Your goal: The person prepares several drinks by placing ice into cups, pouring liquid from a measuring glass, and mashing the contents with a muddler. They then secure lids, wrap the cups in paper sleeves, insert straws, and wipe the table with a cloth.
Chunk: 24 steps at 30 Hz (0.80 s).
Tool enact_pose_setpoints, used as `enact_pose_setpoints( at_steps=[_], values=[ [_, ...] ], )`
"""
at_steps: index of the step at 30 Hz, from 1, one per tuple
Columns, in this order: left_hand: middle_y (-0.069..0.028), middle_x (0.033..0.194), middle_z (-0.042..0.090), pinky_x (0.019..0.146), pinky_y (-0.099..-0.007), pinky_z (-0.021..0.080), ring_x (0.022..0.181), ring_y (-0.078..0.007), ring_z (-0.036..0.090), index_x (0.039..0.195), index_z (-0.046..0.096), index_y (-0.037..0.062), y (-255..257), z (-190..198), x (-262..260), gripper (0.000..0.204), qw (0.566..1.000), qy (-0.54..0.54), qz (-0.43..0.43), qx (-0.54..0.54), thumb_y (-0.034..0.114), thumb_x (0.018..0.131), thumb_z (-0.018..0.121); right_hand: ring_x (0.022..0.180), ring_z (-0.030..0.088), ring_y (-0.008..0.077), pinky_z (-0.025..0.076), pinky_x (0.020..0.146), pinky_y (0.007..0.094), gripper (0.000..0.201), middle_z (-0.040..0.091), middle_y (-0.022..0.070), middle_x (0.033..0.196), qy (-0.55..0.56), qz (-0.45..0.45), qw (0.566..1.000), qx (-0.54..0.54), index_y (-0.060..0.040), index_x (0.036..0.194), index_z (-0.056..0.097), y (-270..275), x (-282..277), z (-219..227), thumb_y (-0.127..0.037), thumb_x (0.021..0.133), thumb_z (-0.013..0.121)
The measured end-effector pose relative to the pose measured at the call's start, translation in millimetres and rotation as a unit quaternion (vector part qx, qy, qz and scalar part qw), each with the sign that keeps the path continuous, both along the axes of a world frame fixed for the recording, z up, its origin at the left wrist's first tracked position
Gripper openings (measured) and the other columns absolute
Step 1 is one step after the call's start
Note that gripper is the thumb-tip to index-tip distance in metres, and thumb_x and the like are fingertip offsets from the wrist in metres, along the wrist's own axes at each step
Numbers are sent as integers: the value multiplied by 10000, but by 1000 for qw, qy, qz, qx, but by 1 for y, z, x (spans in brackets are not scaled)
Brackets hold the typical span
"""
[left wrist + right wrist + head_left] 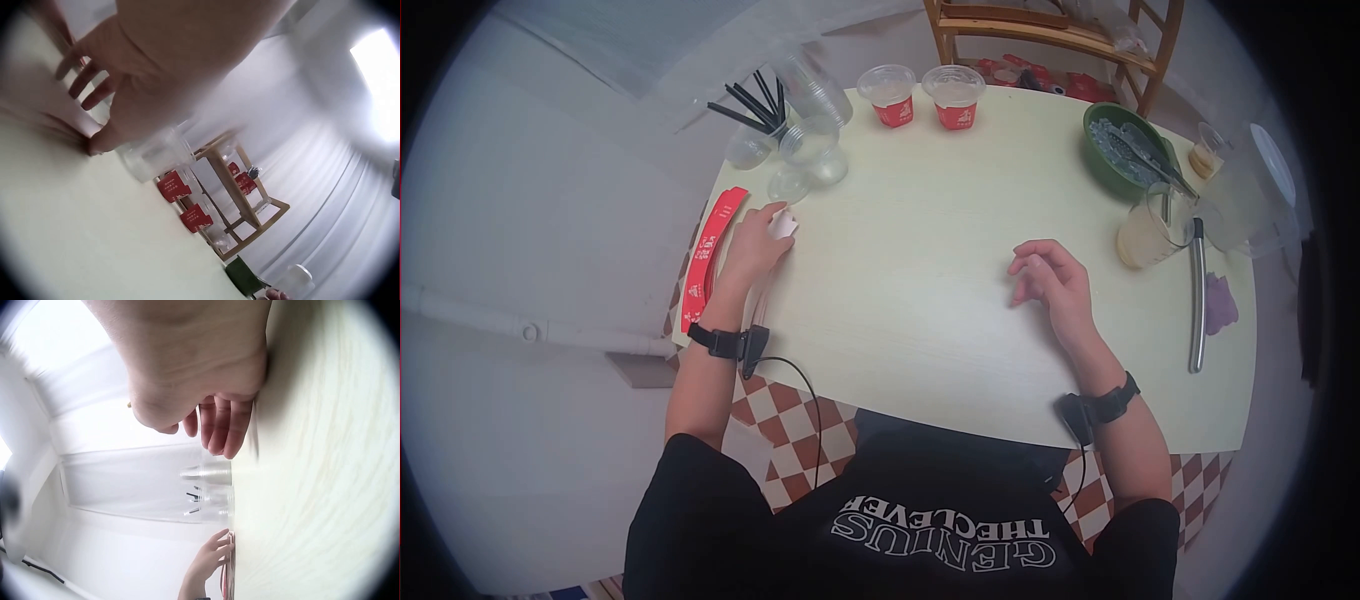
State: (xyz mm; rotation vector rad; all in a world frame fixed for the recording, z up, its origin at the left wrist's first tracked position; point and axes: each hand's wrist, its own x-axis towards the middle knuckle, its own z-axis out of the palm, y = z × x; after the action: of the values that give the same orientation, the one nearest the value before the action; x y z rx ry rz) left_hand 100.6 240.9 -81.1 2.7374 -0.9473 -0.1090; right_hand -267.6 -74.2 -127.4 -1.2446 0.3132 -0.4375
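Observation:
My left hand is at the left side of the table, its fingers and thumb pinching the far end of a pale paper cup sleeve. The rest of that strip runs back beneath my forearm, partly hidden. Just left of this hand lies a curved stack of red printed cup sleeves. My right hand rests on the bare tabletop at right of centre, fingers loosely bent and holding nothing. Two clear cups with red sleeves, a left one and a right one, stand at the far edge.
Clear plastic cups and a cup of black sticks stand at the far left. To the right are a green bowl with a ladle, a pitcher, a metal-and-black utensil and a purple cloth. A wooden rack stands beyond.

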Motion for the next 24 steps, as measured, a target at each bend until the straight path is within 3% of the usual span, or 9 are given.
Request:
enact_pose_setpoints(
  at_steps=[9, 12, 14, 18, 24],
  values=[
    [-152, 1285, 693, 949, -413, 584, 1064, -299, 703, 1460, 682, 175, -2, -1, -4, 648, 999, -12, 20, -36, 246, 848, 882, 756, 651, 112, 588, 708, 287, 202, 711, 60, 1026, 5, 10, 1000, -3, -8, 1228, 677, 2, 0, 4, -141, 1112, 578],
    [-206, 1306, 666, 1055, -449, 543, 1204, -373, 680, 1437, 681, 119, -5, 3, -8, 653, 998, 23, 36, -50, 244, 829, 885, 753, 645, 109, 582, 712, 283, 193, 708, 61, 1019, 8, 11, 1000, 2, -5, 1220, 678, 3, -1, 7, -127, 1109, 578],
    [-132, 1299, 690, 961, -403, 574, 1080, -282, 695, 1448, 683, 131, -7, 3, -9, 645, 998, 7, 40, -50, 269, 854, 892, 753, 643, 108, 577, 714, 280, 189, 707, 61, 1014, 8, 10, 1000, 7, -3, 1217, 677, 3, -1, 6, -119, 1107, 577],
    [-124, 1317, 698, 990, -407, 556, 1126, -269, 687, 1403, 696, 91, -29, 18, -30, 590, 995, -88, 11, -36, 283, 876, 878, 750, 637, 105, 563, 713, 273, 177, 701, 56, 999, 1, 16, 1000, 14, 4, 1206, 675, 5, -1, 8, -97, 1103, 572],
    [-121, 1338, 717, 1033, -408, 532, 1214, -271, 668, 1326, 717, 71, -118, 60, -87, 486, 986, 80, -78, -123, 307, 919, 838, 745, 623, 95, 551, 712, 266, 173, 692, 53, 993, -8, 26, 1000, -7, 2, 1212, 670, 5, -1, 3, -87, 1098, 575]
  ],
)
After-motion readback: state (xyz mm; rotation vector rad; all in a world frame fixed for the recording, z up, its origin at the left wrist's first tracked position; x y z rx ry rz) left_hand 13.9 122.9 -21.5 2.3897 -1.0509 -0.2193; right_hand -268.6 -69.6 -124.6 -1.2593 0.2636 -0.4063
